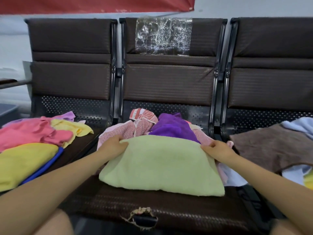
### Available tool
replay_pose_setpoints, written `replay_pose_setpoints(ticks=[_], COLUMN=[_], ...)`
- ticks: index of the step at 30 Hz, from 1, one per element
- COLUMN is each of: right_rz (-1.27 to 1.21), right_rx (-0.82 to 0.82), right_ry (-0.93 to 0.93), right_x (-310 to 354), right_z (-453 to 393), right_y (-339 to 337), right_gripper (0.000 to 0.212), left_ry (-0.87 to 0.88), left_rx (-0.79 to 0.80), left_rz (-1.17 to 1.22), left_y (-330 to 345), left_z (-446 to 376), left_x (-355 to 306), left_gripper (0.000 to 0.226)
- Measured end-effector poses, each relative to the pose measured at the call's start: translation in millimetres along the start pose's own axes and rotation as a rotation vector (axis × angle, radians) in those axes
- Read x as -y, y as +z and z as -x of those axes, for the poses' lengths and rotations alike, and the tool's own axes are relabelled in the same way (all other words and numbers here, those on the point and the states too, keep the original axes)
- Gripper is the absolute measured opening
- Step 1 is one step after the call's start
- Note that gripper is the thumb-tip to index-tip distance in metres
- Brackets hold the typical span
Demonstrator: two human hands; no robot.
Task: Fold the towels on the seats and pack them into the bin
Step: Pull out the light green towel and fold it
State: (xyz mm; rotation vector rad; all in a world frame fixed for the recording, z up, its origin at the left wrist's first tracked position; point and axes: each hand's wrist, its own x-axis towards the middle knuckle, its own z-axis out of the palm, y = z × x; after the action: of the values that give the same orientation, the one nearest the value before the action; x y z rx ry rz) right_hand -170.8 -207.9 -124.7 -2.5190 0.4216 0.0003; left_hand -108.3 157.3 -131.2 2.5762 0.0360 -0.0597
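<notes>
Right now your left hand point(112, 144) and right hand point(214, 148) each pinch a far corner of the pale green terry towel point(162, 167) on the middle brown padded seat point(118, 200); heaps of unfolded towels remain, and no bin shows.

Brown towel point(271, 146) cut off at right edge

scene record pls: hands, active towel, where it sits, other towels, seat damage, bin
left hand: pinches far left corner of light green towel
right hand: pinches its far right corner
light green towel: folded over, on middle seat
behind it: purple towel, pink patterned towel, unfolded
left seat: pink towel, yellow towel
right seat: brown towel
damage: tear in middle seat's front edge
bin: not identifiable
</notes>
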Motion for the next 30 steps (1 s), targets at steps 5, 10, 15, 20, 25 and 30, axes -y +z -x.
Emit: replay_pose_setpoints(ticks=[5,10,15,20,25,30], right_rz=[-0.261,-0.427,-0.587,-0.97,-0.903,-0.822], right_rx=[0.066,0.262,0.282,0.453,0.519,0.52], right_ry=[0.149,0.214,0.328,0.361,0.237,0.228], right_x=[-2,-7,-9,1,13,13], right_z=[20,45,50,48,50,58], right_y=[-11,-16,-11,-12,-11,-10], right_gripper=[0.045,0.039,0.042,0.031,0.018,0.023], left_ry=[-0.026,-0.243,-0.314,-0.314,-0.287,-0.285], left_rx=[-0.096,0.198,0.296,0.408,0.422,0.45], left_rz=[0.266,0.411,0.33,0.681,0.749,0.844], left_y=[-21,-25,-26,-29,-24,-22], left_z=[15,31,41,50,49,58], left_x=[0,14,23,31,26,6], left_gripper=[0.017,0.013,0.022,0.034,0.037,0.029])
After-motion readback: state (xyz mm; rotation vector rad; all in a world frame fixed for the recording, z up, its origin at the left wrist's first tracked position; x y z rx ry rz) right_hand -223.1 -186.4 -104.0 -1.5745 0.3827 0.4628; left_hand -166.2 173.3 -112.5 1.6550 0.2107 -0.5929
